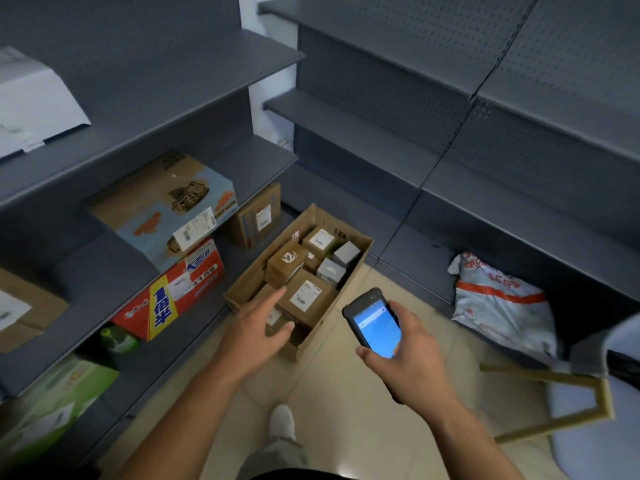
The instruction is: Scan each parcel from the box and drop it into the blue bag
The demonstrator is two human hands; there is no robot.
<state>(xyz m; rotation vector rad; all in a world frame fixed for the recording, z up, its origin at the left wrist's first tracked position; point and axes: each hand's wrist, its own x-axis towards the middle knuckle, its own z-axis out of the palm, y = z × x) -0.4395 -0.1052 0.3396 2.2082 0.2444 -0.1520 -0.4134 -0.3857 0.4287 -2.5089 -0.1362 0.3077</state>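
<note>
Box (249, 275) w/ parcels (306, 296), L hand (256, 327) over it, R hand (408, 358) holds scanner (375, 323)

An open brown cardboard box (360, 252) stands on the floor, its near end under the straight fingers (273, 297) of the left hand (256, 329). Just beside the index fingertip lies the largest brown cardboard parcel (306, 301), flat, with its white label facing up. Beyond the fingertips sit two smaller brown labelled parcels (286, 263), with two small grey cartons (331, 270) to their right, all packed close together. Another parcel lies partly hidden under the palm. A black handheld scanner (375, 325), its blue screen lit and facing up, is gripped in the right hand (412, 355). A pale blue bag (575, 403), blurred, lies well apart to the right of that hand.
</note>
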